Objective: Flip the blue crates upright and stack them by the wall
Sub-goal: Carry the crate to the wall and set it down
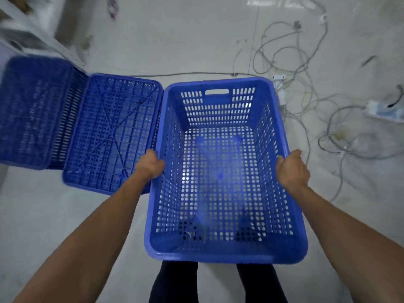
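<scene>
Both hands' grips, left hand (150, 165) and right hand (291, 168), clasp the upright crate (220, 254), hiding fingers.

Perforated blue plastic on the upright crate (223, 171), faintly glossy at the rim. Same ribbed plastic on the overturned crate (111, 132). The pale floor (175, 40) looks smooth, slightly shiny.

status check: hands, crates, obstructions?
Left hand and right hand grip upright crate by its long rims. Two overturned crates left. Loose cables on floor right.
</scene>
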`<state>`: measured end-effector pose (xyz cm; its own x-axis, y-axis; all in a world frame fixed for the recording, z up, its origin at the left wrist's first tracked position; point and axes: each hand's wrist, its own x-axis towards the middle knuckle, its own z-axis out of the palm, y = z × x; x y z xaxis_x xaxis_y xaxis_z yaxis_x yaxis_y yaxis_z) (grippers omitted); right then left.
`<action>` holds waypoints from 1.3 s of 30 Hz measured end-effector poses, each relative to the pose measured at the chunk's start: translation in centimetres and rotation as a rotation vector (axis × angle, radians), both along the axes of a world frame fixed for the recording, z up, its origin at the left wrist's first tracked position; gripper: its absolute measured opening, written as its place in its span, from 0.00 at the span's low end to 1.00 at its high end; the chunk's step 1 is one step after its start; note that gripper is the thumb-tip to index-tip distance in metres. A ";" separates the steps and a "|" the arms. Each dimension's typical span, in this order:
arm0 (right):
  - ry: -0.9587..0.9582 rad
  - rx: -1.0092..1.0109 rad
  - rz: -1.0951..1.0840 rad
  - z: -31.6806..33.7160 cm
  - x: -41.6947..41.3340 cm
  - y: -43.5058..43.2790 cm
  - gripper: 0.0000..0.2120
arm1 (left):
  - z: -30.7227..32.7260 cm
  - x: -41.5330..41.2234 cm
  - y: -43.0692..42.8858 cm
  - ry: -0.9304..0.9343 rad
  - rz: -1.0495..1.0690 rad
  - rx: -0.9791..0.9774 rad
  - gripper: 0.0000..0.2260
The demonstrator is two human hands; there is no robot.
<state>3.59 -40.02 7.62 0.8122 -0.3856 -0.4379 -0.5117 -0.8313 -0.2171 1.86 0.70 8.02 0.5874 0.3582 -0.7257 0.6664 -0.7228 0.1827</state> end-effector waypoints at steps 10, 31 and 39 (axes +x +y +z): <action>-0.089 0.037 0.153 17.4 -1.5 -0.8 0.23 | 20.7 -7.3 -2.5 -0.216 0.172 0.156 0.13; -0.363 0.104 0.675 28.7 -11.0 22.5 0.17 | 32.7 -33.7 15.0 -0.454 0.507 0.354 0.15; -0.339 0.150 0.870 30.5 -17.8 36.4 0.20 | 34.0 -46.1 24.9 -0.461 0.694 0.400 0.17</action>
